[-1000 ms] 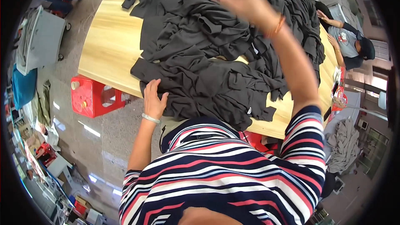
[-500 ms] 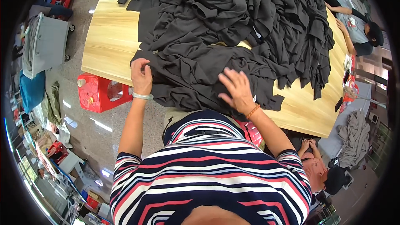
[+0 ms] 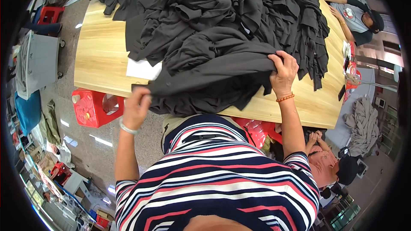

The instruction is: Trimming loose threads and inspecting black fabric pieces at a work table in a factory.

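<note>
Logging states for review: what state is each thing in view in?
Dark garment: partly raised, creased
Left hand: blurred, at garment's left end, grip unclear
Right hand: gripping garment's right side
Dark clothes pile: crumpled, heaped
White sheet: partly covered
Table: partly covered
Grey cloth: crumpled

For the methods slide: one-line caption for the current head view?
Right hand holding a dark garment, left hand blurred at its other end, at a wooden table heaped with dark clothes.
</note>
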A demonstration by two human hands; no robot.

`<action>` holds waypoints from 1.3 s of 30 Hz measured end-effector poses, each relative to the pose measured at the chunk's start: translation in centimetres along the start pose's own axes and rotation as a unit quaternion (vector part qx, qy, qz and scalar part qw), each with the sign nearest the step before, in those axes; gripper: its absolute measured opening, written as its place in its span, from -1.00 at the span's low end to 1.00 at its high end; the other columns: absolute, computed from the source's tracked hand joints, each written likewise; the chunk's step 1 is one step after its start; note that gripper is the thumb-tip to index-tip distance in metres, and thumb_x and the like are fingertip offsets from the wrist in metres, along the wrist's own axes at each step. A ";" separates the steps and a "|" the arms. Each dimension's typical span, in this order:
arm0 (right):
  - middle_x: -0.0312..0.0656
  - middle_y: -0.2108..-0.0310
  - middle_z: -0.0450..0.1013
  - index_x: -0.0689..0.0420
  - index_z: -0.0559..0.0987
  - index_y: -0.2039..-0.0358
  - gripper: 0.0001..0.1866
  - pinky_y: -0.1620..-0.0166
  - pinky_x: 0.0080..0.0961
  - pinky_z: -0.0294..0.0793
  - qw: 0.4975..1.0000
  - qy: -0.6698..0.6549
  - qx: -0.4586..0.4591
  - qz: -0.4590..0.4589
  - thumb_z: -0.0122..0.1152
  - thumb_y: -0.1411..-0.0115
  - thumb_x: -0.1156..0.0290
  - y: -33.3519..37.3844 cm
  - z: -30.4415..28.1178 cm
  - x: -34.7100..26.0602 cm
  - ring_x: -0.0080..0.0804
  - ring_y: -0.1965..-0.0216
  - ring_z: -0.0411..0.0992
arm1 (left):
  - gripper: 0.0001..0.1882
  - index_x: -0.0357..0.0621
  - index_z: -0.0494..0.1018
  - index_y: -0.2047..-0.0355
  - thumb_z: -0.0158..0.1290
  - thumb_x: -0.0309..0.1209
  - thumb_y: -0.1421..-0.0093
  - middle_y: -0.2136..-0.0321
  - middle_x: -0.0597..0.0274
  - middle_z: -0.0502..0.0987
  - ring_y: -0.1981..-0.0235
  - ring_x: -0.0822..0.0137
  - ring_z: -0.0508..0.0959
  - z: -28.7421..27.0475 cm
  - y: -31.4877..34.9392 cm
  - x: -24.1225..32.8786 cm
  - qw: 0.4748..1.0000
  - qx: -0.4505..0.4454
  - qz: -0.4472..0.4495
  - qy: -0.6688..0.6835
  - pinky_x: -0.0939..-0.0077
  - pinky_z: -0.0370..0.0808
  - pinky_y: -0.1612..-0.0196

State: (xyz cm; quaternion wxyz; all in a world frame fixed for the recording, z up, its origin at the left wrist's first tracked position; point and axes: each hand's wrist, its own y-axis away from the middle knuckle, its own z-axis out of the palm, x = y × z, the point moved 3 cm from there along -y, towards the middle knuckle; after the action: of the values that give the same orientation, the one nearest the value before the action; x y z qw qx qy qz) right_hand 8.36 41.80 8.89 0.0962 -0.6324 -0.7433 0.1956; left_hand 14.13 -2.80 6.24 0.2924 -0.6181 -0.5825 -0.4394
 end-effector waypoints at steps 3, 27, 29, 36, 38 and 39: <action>-0.22 0.09 0.41 -0.06 0.63 0.26 -0.63 -0.13 -0.19 0.16 0.983 0.054 -0.173 0.000 0.09 0.11 0.56 4.1 3.1 3.0 -0.23 -0.03 0.29 | -0.90 -0.28 0.42 0.35 0.08 -0.54 -0.12 0.51 0.13 0.45 0.54 0.30 0.47 5.6 2.8 -0.6 0.991 -0.120 0.034 -0.051 0.50 0.40 0.44; -0.12 0.40 0.40 0.14 0.58 0.37 -0.89 0.34 -0.25 0.48 0.932 -0.277 -0.233 0.032 0.20 -0.09 0.41 8.3 9.1 -12.8 -0.09 0.41 0.48 | -0.80 -0.13 0.52 0.35 0.08 -0.49 0.07 -0.08 -0.02 0.34 -0.14 -0.01 0.29 13.6 -7.6 -3.5 0.901 0.051 0.209 -0.377 0.11 0.27 0.00; -0.13 0.41 0.42 0.13 0.60 0.37 -0.89 0.32 -0.26 0.49 0.917 -0.308 -0.246 0.070 0.22 -0.08 0.41 7.7 8.6 -12.1 -0.07 0.38 0.48 | -0.80 -0.12 0.52 0.35 0.07 -0.51 0.05 -0.11 0.00 0.33 -0.15 -0.02 0.29 11.4 -9.2 -2.2 0.875 0.126 0.213 -0.416 0.12 0.28 0.00; -0.13 0.40 0.41 0.12 0.58 0.40 -0.90 0.29 -0.30 0.49 0.896 -0.406 -0.182 -0.014 0.27 -0.02 0.46 5.4 5.9 -12.4 -0.11 0.38 0.47 | -0.30 -0.08 0.31 -0.12 0.20 -0.55 0.11 -0.17 0.01 0.30 0.16 0.05 0.50 11.6 -6.8 6.9 0.964 -0.135 0.208 -0.097 0.29 0.44 0.14; -0.12 0.40 0.39 0.12 0.57 0.38 -0.90 0.32 -0.29 0.49 0.883 -0.449 -0.129 -0.049 0.26 -0.03 0.47 4.6 4.8 -13.1 -0.10 0.40 0.45 | -0.32 -0.06 0.30 -0.13 0.18 -0.54 0.08 0.05 0.03 0.47 0.33 0.07 0.57 13.8 -5.8 6.0 0.965 -0.250 0.073 -0.024 0.34 0.49 0.27; -0.12 0.40 0.38 0.13 0.56 0.37 -0.89 0.33 -0.29 0.49 0.886 -0.439 -0.145 -0.040 0.25 -0.04 0.47 4.5 4.4 -13.5 -0.09 0.40 0.45 | -0.47 -0.12 0.39 0.01 0.16 -0.54 0.06 0.24 0.02 0.53 0.44 0.05 0.53 14.7 -5.6 3.8 0.970 -0.162 0.181 0.002 0.34 0.48 0.33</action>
State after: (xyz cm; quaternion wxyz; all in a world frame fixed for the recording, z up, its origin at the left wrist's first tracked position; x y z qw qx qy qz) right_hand 13.19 28.43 4.43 -0.3249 -0.4588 -0.7542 0.3394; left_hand 11.41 12.70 2.26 0.2642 -0.7512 -0.3815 -0.4695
